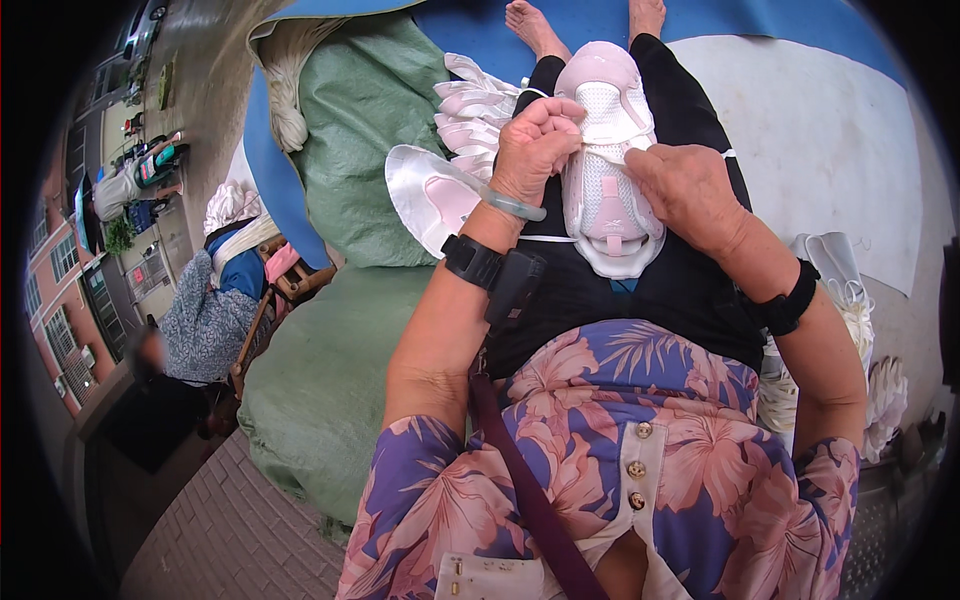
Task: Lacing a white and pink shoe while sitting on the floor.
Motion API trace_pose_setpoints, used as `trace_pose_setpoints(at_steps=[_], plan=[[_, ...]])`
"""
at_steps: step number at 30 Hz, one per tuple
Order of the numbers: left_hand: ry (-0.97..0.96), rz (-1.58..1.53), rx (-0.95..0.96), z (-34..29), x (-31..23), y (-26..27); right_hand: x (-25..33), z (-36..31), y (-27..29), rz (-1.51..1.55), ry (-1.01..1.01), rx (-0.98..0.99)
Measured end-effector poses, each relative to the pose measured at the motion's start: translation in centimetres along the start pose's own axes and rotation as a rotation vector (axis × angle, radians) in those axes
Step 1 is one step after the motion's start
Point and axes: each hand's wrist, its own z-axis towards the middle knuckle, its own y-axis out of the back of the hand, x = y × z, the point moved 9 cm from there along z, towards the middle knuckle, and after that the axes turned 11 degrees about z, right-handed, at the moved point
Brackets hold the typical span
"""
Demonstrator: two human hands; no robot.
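A pale pink and white shoe upper (pixel 603 205) lies lengthwise on my lap, its toe pointing away from me. A white shoelace (pixel 606 152) runs across its front opening between my hands. My left hand (pixel 538 150) is closed in a pinch on the lace at the upper's left edge. On the opposite edge, my right hand (pixel 690 192) pinches the lace between thumb and bent forefinger. Left of my lap is a white and pink shoe piece (pixel 428 200) with a rounded edge. Several more pink and white shoe pieces (pixel 476 112) are stacked beyond it.
Green sacks (pixel 365 150) bulge along my left side, with a hank of white laces (pixel 287 105) at the far one. A white sheet (pixel 800 130) covers the right. White shoe pieces and laces (pixel 845 290) lie by my right arm. Another person (pixel 215 320) sits at left.
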Motion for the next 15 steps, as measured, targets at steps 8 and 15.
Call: trace_pose_setpoints(at_steps=[8, 15], plan=[[-0.001, -0.236, 0.048, 0.1, 0.3, -0.2, 2.9, -1.9, 0.6, -0.199, 0.267, -0.068], [-0.025, -0.023, 0.109, 0.5, -0.5, -0.4, 3.6, -3.7, 1.1, -0.149, 0.374, -0.048]])
